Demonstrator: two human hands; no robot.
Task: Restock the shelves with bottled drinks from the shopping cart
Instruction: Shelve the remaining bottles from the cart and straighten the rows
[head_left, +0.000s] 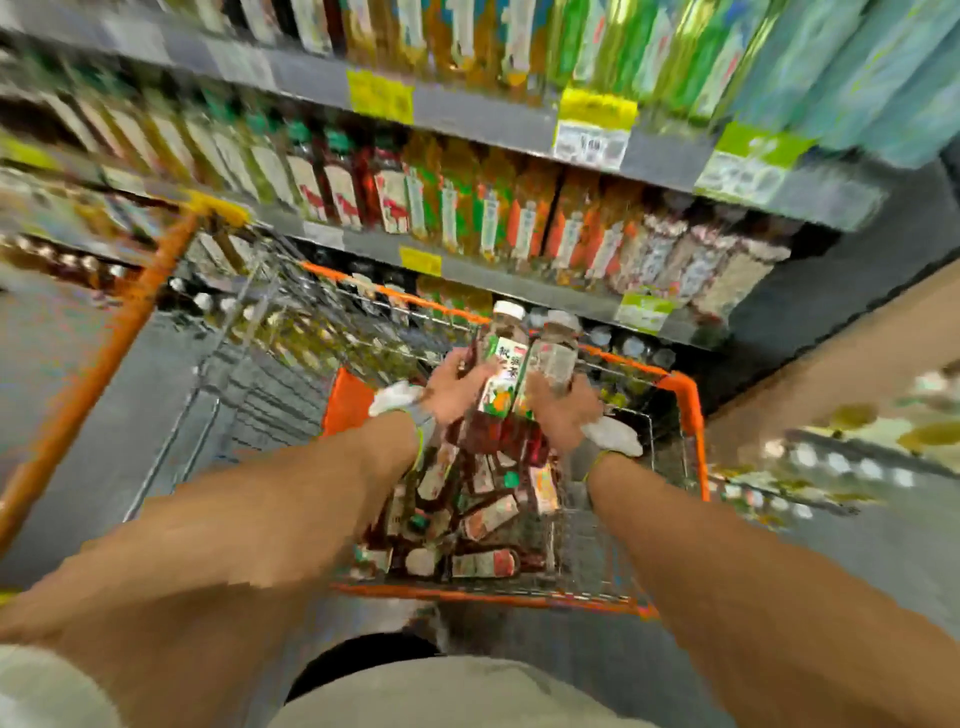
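The picture is blurred by motion. My left hand (457, 387) grips a white-capped bottle (503, 353) with a white and green label, held upright above the cart. Beside it my right hand (563, 410) grips a second white-capped bottle (558, 351). The two bottles touch side by side. Below them the orange-rimmed wire shopping cart (688, 400) holds several dark bottled drinks (483, 519) lying in a heap. The shelves (467, 270) in front carry rows of bottled drinks.
A second orange cart frame (130, 322) stands to the left, close against the shelf. Yellow and green price tags (595, 130) hang on the shelf edges. Another display of goods (841, 457) lies at the right. Grey floor (78, 426) shows left of the cart.
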